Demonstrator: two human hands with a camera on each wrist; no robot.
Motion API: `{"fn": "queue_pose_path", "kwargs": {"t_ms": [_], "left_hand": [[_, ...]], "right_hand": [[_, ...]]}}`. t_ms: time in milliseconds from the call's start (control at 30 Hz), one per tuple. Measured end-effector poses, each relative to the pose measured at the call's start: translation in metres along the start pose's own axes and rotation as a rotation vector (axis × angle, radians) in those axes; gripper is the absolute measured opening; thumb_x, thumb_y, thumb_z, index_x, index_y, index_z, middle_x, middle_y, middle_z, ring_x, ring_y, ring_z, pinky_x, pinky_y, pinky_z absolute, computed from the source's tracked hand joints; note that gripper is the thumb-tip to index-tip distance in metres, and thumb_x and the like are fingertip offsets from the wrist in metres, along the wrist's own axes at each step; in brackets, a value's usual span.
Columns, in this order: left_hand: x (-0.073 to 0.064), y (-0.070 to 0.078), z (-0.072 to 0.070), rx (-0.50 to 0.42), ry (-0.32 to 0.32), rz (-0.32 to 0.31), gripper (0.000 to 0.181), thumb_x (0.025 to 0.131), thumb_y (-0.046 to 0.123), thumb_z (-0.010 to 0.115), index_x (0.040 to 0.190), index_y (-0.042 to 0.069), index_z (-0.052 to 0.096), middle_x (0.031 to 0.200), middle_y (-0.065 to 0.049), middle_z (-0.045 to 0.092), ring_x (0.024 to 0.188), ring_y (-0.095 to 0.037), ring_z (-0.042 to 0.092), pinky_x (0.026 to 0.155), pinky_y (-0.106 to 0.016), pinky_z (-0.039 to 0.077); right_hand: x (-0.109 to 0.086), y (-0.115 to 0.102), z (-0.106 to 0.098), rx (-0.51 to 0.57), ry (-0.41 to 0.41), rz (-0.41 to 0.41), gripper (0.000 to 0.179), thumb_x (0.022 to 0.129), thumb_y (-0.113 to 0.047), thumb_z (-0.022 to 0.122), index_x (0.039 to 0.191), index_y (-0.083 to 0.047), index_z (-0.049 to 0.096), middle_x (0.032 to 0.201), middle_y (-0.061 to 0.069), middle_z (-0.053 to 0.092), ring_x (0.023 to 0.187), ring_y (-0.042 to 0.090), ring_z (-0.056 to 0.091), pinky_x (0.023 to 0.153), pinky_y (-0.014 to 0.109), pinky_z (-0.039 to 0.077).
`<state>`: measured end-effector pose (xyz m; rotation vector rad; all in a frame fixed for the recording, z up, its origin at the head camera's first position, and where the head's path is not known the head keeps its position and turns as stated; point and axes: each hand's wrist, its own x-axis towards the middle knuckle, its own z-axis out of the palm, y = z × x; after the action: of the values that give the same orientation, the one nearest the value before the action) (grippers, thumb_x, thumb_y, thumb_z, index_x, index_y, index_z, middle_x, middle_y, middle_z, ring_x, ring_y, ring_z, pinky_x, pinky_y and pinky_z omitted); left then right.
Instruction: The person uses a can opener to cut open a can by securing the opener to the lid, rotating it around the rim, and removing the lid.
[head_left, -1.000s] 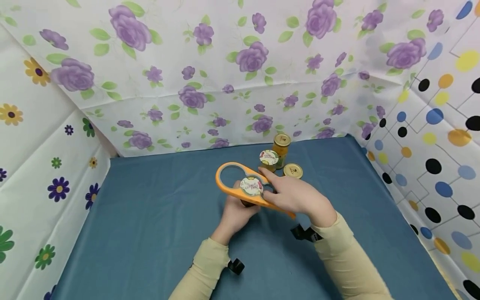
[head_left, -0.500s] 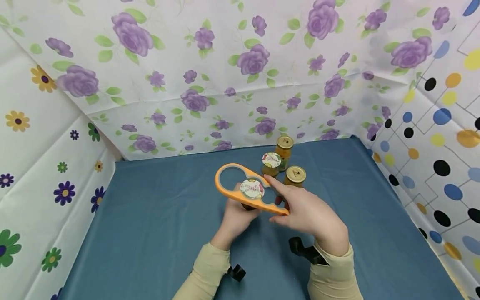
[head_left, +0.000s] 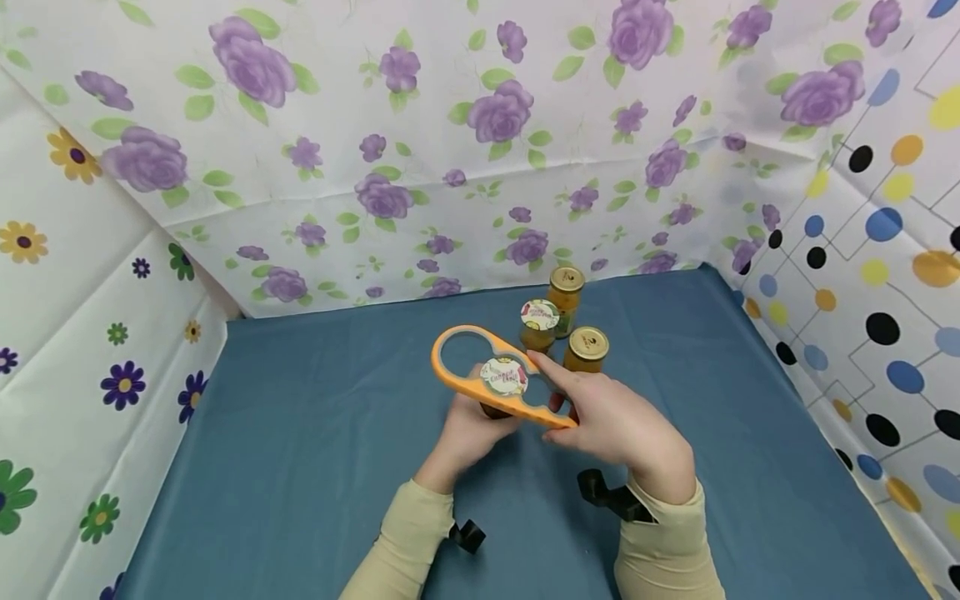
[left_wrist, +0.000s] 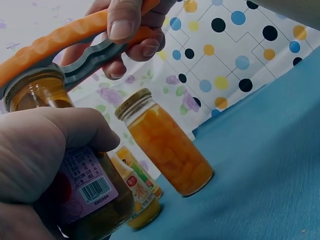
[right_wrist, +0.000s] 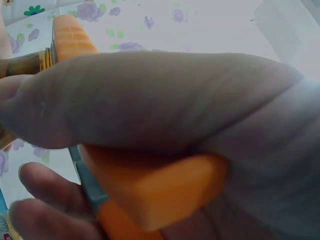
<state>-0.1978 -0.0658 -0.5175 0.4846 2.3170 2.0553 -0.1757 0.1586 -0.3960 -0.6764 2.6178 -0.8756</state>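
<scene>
Left grip (head_left: 469, 430) clasps lilac-labelled round glass jar (left_wrist: 91, 184); right grip (head_left: 618, 419) pinches orange-grey plastic opener (left_wrist: 65, 40). Jar probably rigid, slick, breakable; hold mid-body.

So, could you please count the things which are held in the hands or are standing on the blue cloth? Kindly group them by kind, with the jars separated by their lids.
Jars with gold lids: 2
Jars with white printed lids: 2
Orange opener: 1
Total: 5
</scene>
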Motion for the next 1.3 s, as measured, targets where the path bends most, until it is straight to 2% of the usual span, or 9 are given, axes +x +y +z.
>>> {"fn": "queue_pose_path", "kwargs": {"t_ms": [167,400,567,800,1000,1100,1200,1300], "left_hand": [[0.000,-0.001,-0.001,-0.011,-0.038,-0.006,0.062,0.090,0.005,0.087,0.142,0.007,0.053,0.132,-0.010,0.063,0.115,-0.025,0.062,0.095,-0.045,0.053],[-0.007,0.032,-0.007,-0.049,-0.180,0.001,0.063,0.088,-0.009,0.080,0.146,-0.004,0.054,0.133,-0.019,0.062,0.116,-0.029,0.061,0.095,-0.038,0.053],[-0.006,0.029,-0.009,-0.066,-0.251,0.000,0.061,0.087,-0.011,0.078,0.144,-0.002,0.056,0.131,-0.017,0.062,0.112,-0.027,0.060,0.092,-0.035,0.053],[-0.009,0.027,-0.009,-0.009,-0.279,0.024,0.059,0.088,-0.010,0.079,0.142,-0.006,0.056,0.129,-0.020,0.062,0.109,-0.024,0.061,0.091,-0.033,0.053],[-0.008,0.023,-0.010,-0.093,-0.305,-0.002,0.062,0.087,-0.012,0.079,0.144,-0.006,0.055,0.128,-0.024,0.063,0.105,-0.021,0.063,0.090,-0.033,0.054],[-0.008,0.023,-0.012,-0.085,-0.321,-0.001,0.062,0.086,-0.011,0.080,0.143,-0.009,0.056,0.129,-0.025,0.064,0.108,-0.018,0.063,0.093,-0.031,0.054],[-0.007,0.023,-0.014,-0.061,-0.365,0.031,0.054,0.086,-0.012,0.080,0.137,-0.009,0.060,0.125,-0.028,0.065,0.105,-0.017,0.064,0.092,-0.032,0.054],[-0.005,0.024,-0.018,-0.053,-0.429,0.065,0.047,0.085,-0.012,0.080,0.129,-0.006,0.065,0.118,-0.025,0.068,0.100,-0.016,0.065,0.091,-0.034,0.055]], "right_hand": [[-0.002,0.000,-0.001,0.003,-0.013,0.008,0.098,0.093,-0.018,0.087,0.171,-0.027,0.029,0.102,-0.007,0.068,0.067,0.009,0.062,0.061,0.034,0.054],[-0.006,0.000,-0.005,-0.050,-0.014,0.014,0.097,0.091,-0.014,0.087,0.169,-0.036,0.034,0.100,-0.010,0.065,0.071,0.010,0.060,0.061,0.035,0.053],[-0.008,0.001,-0.007,-0.065,-0.009,-0.004,0.095,0.092,-0.011,0.085,0.168,-0.038,0.035,0.098,-0.011,0.063,0.068,0.011,0.057,0.059,0.035,0.051],[-0.011,0.002,-0.006,-0.082,-0.013,-0.012,0.093,0.091,-0.013,0.086,0.168,-0.033,0.037,0.098,-0.012,0.065,0.067,0.010,0.057,0.059,0.033,0.051],[-0.012,0.000,-0.006,-0.115,-0.001,-0.018,0.091,0.092,-0.017,0.086,0.167,-0.034,0.038,0.094,-0.014,0.064,0.067,0.009,0.057,0.060,0.033,0.051],[-0.012,0.000,-0.006,-0.125,0.003,-0.035,0.090,0.092,-0.018,0.085,0.167,-0.036,0.038,0.094,-0.015,0.063,0.068,0.007,0.057,0.060,0.033,0.051],[-0.014,0.001,-0.006,-0.134,0.008,-0.059,0.090,0.092,-0.018,0.084,0.167,-0.038,0.038,0.095,-0.016,0.064,0.068,0.005,0.057,0.060,0.032,0.051],[-0.016,0.002,-0.007,-0.139,0.010,-0.094,0.091,0.091,-0.017,0.085,0.166,-0.039,0.038,0.097,-0.017,0.065,0.070,0.003,0.058,0.061,0.031,0.052]]}}
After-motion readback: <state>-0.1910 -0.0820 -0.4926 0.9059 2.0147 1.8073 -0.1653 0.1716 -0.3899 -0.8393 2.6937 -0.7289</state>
